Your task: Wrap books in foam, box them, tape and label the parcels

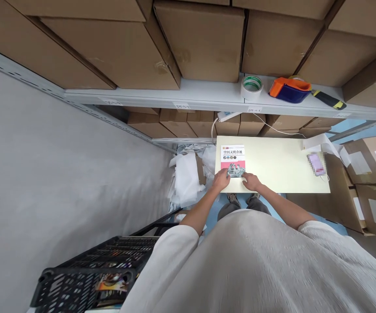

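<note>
A book [233,155] with a white and pink cover and Chinese lettering lies face up on the pale yellow tabletop [282,165], at its left end. My left hand [221,179] grips the book's lower left corner, fingers partly hidden at its edge. At the lower right corner, my right hand [251,181] holds the book as well, its thumb near the cover. Both hands rest close to the table's front edge.
A phone [316,164] lies at the table's right end beside a curled white paper strip [318,141]. Above, a shelf [207,93] bears a tape roll [252,88], an orange and blue tape dispenser [290,89], a utility knife [329,100] and cartons. A black crate [86,278] stands at lower left.
</note>
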Available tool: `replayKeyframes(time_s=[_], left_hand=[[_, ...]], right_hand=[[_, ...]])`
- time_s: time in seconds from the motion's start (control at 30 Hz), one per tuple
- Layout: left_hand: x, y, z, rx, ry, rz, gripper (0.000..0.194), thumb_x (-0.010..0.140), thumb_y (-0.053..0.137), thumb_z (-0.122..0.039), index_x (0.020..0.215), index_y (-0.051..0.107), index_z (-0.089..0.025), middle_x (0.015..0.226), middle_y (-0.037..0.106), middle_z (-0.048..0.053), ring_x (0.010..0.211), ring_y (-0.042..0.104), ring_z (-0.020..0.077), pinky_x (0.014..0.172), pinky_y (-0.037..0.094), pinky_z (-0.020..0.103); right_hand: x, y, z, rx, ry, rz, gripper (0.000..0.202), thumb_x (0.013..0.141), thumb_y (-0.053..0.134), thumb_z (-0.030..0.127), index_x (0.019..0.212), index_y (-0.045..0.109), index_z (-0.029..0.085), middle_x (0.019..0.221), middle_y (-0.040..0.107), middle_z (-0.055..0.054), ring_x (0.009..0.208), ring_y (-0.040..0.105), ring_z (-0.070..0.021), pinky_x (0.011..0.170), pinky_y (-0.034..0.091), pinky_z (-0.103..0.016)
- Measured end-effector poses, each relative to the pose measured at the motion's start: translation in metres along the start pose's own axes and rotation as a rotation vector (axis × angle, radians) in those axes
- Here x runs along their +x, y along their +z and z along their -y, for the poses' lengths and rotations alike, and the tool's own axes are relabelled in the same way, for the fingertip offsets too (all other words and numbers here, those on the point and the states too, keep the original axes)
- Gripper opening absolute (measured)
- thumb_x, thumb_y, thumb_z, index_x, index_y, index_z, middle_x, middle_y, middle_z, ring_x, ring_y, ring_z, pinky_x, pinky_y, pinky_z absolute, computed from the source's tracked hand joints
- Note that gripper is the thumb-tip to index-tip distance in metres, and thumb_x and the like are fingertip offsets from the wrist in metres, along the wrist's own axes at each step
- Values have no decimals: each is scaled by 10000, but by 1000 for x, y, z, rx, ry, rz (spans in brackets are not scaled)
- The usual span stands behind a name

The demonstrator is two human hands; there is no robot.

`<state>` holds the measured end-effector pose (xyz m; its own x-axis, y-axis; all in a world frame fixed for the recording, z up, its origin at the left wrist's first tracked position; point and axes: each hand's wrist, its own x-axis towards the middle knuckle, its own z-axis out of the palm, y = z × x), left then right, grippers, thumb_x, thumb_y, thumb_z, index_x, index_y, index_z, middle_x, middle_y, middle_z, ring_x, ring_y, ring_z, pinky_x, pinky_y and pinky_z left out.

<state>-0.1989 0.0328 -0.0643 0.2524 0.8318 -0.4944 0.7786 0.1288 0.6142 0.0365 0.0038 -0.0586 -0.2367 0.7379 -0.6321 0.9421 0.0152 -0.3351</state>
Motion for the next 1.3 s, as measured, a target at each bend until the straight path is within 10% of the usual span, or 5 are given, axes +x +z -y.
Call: replayKeyframes(time_s=[0.3, 0.93, 1.3], left_hand=[[18, -1, 17, 253, -20, 109, 853, 1030, 536, -358, 1805, 213, -208, 1890, 111, 151, 1764, 91, 325, 1410, 88, 607], [61, -32, 17, 268, -6, 152, 846, 955, 677, -369, 1718, 367, -174, 1854, 246, 215, 1730, 243, 361, 1385, 238, 529], [47, -30, -5, 323, 14, 19, 797, 948, 648, -343, 1692, 404, -196, 1792, 351, 226, 1685, 324, 383, 1357, 300, 523]], right_hand=[[27, -5, 11, -117, -13, 80, 800, 1015, 579, 303, 1775, 339, 231, 1895, 134, -101, 1733, 178, -382, 1382, 159, -581], [55, -22, 11, -26, -8, 87, 867, 973, 637, 345, 1780, 334, 248, 1897, 123, -83, 1692, 291, -411, 1306, 399, -563], [-42, -33, -96, 130, 136, -117, 685, 1001, 568, 252, 1675, 523, 139, 1839, 310, -175, 1595, 490, -376, 1283, 451, -496]])
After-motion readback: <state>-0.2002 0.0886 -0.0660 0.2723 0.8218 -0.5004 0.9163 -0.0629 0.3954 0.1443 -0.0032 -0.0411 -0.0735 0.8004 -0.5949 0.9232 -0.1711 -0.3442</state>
